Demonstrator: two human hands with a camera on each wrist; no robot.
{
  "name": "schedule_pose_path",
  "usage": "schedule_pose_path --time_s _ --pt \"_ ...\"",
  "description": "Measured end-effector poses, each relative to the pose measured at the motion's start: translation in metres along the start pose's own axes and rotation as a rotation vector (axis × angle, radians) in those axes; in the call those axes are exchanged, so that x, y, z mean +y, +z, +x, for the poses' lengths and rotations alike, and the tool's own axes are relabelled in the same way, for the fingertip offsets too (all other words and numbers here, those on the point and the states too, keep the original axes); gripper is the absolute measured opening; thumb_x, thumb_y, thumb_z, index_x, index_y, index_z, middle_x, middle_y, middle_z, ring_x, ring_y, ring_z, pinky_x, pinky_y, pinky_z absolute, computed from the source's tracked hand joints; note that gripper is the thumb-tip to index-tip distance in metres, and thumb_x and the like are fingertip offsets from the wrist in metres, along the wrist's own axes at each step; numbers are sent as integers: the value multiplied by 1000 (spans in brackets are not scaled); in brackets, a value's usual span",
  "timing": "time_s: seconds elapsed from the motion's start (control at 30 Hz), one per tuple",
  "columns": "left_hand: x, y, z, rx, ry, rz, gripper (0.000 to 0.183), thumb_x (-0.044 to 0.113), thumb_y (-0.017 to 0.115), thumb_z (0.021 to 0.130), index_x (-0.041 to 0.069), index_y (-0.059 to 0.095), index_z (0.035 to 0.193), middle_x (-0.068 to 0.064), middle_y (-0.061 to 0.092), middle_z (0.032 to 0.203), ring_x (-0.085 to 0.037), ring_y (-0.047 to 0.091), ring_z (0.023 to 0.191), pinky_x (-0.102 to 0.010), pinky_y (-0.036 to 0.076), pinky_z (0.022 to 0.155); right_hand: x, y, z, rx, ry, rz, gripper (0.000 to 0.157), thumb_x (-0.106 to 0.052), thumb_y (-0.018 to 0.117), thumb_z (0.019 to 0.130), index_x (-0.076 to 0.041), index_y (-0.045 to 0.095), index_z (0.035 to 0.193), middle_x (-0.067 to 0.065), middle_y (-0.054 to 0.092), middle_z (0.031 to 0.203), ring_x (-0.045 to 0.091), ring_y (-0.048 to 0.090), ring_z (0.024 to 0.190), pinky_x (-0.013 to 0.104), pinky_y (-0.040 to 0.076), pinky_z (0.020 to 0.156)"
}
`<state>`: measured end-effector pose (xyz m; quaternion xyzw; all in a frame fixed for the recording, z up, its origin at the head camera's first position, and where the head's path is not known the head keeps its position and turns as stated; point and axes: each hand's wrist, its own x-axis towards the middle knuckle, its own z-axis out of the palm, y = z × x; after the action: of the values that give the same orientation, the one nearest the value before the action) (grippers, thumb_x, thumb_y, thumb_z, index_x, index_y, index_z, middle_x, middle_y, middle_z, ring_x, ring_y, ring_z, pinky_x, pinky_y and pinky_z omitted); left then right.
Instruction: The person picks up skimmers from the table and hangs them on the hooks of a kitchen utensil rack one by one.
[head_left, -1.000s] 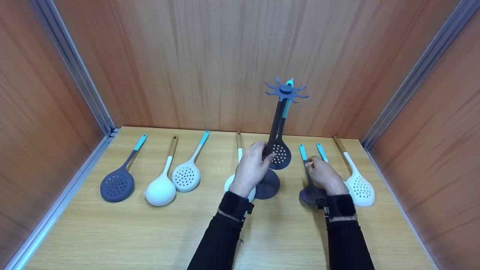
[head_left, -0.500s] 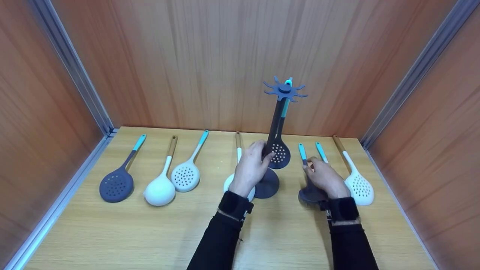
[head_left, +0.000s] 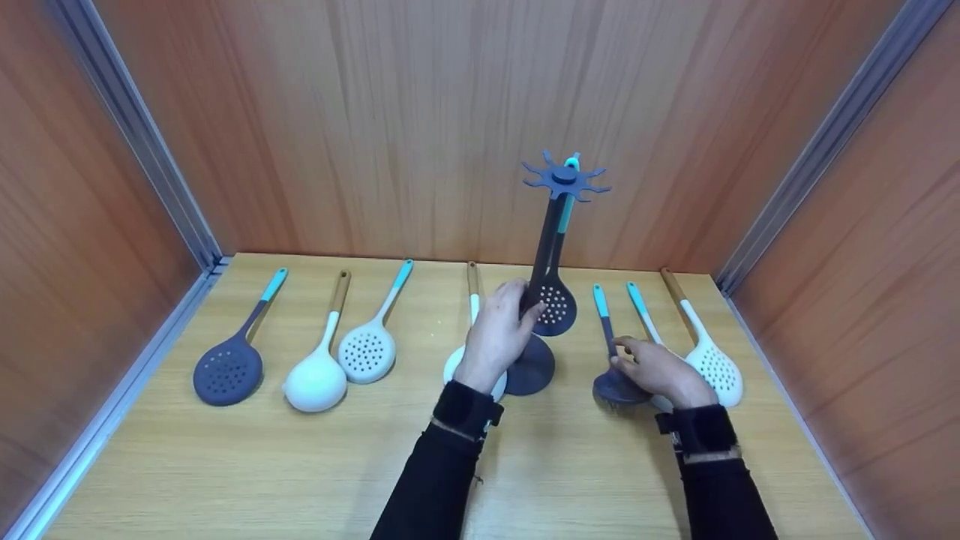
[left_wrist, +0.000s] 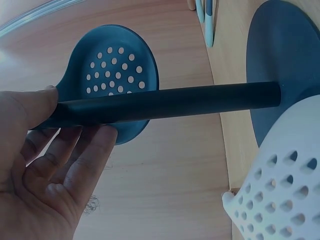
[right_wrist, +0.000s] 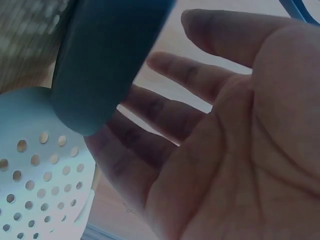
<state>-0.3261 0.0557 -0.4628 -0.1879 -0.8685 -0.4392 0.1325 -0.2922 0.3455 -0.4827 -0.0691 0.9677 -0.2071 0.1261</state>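
In the head view my left hand [head_left: 495, 334] grips the dark pole of a utensil stand [head_left: 546, 232], which has a star of hooks on top and a round base [head_left: 531, 367]. A dark skimmer [head_left: 556, 306] hangs from it, its perforated head beside the pole, as the left wrist view also shows. My right hand [head_left: 664, 369] hovers over a dark utensil with a turquoise handle end [head_left: 601, 301] and a white, turquoise-ended one [head_left: 637, 300], partly hidden. The right wrist view shows its fingers [right_wrist: 175, 117] loosely extended, with a smooth dark utensil head [right_wrist: 107, 60] beside the fingertips.
Left on the table lie a dark skimmer [head_left: 228, 371], a white ladle [head_left: 315, 382] and a white skimmer [head_left: 367, 351]. A wooden-handled white utensil [head_left: 472, 281] lies behind my left hand. Far right is a white slotted turner [head_left: 716, 371]. Wooden panels [head_left: 375, 135] enclose the table.
My right hand has come away from the dark utensil's handle, moving toward me and slightly right, its fingers loosening. The left hand keeps its grip on the stand. The head view has shifted slightly.
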Motion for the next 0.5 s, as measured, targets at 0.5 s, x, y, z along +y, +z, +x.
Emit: schedule_pose_path --time_s 0.5 --pt "1 -1 -1 13 6 14 25 23 71 113 7 71 132 -8 77 121 -21 77 109 -38 69 94 1 6 5 -83 7 22 68 -30 74 110 2 50 165 35 58 162 54 56 152 68 49 124"
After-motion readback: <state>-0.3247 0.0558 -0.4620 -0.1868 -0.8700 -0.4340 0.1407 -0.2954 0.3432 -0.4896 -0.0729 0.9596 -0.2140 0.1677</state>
